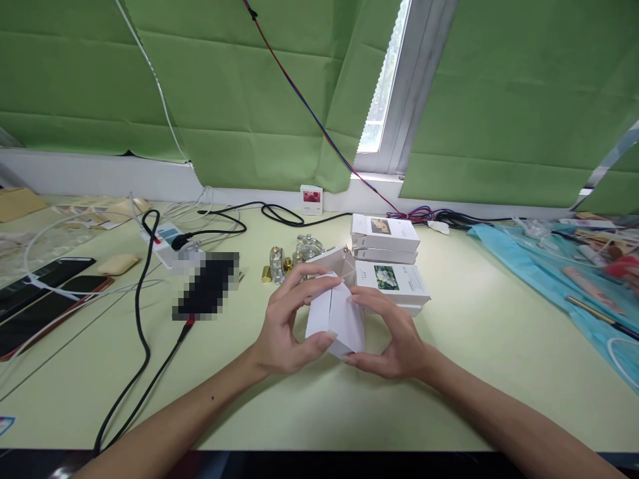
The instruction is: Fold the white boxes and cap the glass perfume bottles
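Note:
Between my two hands, just above the table, is a plain white cardboard box (pixel 335 316) with a seam along its upper face. My left hand (pixel 292 326) is closed around its left side, with fingers over the far edge and the thumb on the near end. From the right, my right hand (pixel 392 332) grips it with fingertips on top and the thumb at the near lower corner. Behind it are small glass bottles (pixel 309 246) with gold caps (pixel 266 274), partly covered by my left hand. Close by on the right lie white printed boxes with a flower picture (pixel 392 278).
More white boxes (pixel 384 233) are stacked farther back, and a small one (pixel 311 199) stands against the wall. To the left are a power strip (pixel 170 243), black cables (pixel 142 319) and phones (pixel 50 306). A blue plastic sheet (pixel 539 266) with assorted items covers the right side.

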`<state>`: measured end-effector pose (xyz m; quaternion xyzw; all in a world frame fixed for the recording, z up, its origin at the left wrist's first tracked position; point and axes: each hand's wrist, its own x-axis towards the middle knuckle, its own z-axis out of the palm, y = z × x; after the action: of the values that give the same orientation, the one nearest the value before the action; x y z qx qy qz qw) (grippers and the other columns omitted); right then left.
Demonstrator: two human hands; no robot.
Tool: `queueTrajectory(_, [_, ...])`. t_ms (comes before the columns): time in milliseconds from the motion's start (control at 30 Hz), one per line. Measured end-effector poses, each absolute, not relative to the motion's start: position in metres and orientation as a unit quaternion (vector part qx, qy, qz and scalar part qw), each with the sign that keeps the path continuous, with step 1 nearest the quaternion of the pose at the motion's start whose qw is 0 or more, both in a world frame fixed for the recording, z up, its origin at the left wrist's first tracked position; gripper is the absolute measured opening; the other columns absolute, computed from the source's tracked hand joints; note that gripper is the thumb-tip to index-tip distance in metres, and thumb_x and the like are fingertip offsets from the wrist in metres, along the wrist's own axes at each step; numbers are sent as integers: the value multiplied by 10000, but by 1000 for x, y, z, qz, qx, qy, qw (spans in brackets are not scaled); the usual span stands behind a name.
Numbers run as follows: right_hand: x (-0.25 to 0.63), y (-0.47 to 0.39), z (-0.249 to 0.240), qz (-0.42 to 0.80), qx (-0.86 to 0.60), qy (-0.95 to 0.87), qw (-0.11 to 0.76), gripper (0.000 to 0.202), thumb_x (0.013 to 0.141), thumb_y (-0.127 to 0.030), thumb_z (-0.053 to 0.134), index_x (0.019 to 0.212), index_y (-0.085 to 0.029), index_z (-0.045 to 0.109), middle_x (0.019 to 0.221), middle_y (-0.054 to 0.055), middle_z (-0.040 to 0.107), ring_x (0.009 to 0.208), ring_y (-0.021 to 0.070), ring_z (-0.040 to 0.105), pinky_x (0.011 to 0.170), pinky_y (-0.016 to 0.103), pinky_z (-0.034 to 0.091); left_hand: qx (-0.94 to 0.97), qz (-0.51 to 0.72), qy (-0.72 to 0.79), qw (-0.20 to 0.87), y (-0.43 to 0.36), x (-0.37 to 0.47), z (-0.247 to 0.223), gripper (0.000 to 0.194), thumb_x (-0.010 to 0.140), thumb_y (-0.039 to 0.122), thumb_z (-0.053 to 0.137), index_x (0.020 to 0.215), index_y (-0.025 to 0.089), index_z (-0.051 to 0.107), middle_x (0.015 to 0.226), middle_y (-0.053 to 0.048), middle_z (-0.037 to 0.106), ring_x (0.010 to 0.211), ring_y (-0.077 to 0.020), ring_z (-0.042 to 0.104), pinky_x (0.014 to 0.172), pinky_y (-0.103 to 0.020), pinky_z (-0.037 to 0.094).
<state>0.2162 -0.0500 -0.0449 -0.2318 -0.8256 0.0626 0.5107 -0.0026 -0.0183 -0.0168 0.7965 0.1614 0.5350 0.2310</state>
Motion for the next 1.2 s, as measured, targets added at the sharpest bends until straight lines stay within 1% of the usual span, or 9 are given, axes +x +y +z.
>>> queueTrajectory(200, [216,-50,-46,59,-244,-828,501,687,904,-492,716,1457,-185,448,1348,197,620,1240,313,639,988,459,581,792,548,164,215,-20,-1,-16,471,890,433,648,1325,252,652,1163,-137,598,1115,-289,552,601,-272,517])
queueTrajectory(333, [216,-50,-47,64,-244,-830,498,697,908,-492,714,1468,-178,442,1389,205,595,1292,313,603,1031,464,554,786,560,169,202,-20,1,-15,432,897,427,632,1286,244,671,1136,-137,612,1100,-287,575,572,-259,517])
queueTrajectory(533, [216,-49,-46,90,-230,-827,505,775,875,-454,753,1511,-209,385,1495,213,502,1392,350,512,1105,556,482,764,582,194,200,-21,2,-18,398,899,442,631,1234,236,696,1126,-132,607,1008,-257,611,567,-263,509])
queueTrajectory(633, [216,-48,-44,93,-218,-821,519,840,855,-434,774,1540,-231,332,1542,204,442,1429,361,466,1125,585,455,729,608,215,228,-20,1,-19,400,910,501,611,1179,229,725,1114,-127,628,1010,-263,611,636,-302,527])
queueTrajectory(733, [215,-48,-43,94,-211,-812,537,875,844,-442,784,1549,-241,307,1579,197,378,1418,362,468,1130,593,448,663,648,250,280,-18,1,-17,413,917,551,577,1106,230,753,1108,-114,666,1064,-281,602,756,-342,525])
queueTrajectory(833, [214,-49,-43,92,-210,-807,543,896,838,-425,797,1554,-253,288,1595,189,345,1433,365,444,1133,597,446,590,665,280,363,-17,1,-12,430,895,583,574,1070,235,759,1099,-89,683,988,-261,621,733,-322,496])
queueTrajectory(933, [213,-48,-43,74,-221,-808,541,902,839,-363,804,1556,-259,266,1590,190,354,1461,366,410,1125,594,457,557,666,282,407,-18,2,-10,446,867,602,586,1046,232,758,1057,-76,689,890,-238,621,673,-306,472])
queueTrajectory(1100, [215,-46,-42,38,-233,-807,541,774,896,-252,712,1537,-233,278,1527,224,425,1411,363,469,1033,566,534,618,666,252,332,-20,2,-10,438,874,590,589,1054,229,759,1088,-87,693,1020,-281,613,773,-353,501])
queueTrajectory(1200, [215,-45,-43,24,-240,-799,551,723,911,-257,691,1523,-242,306,1485,219,471,1369,355,511,986,541,564,649,661,223,304,-21,3,-9,445,881,595,578,1049,222,755,1058,-103,689,1020,-290,611,754,-371,517])
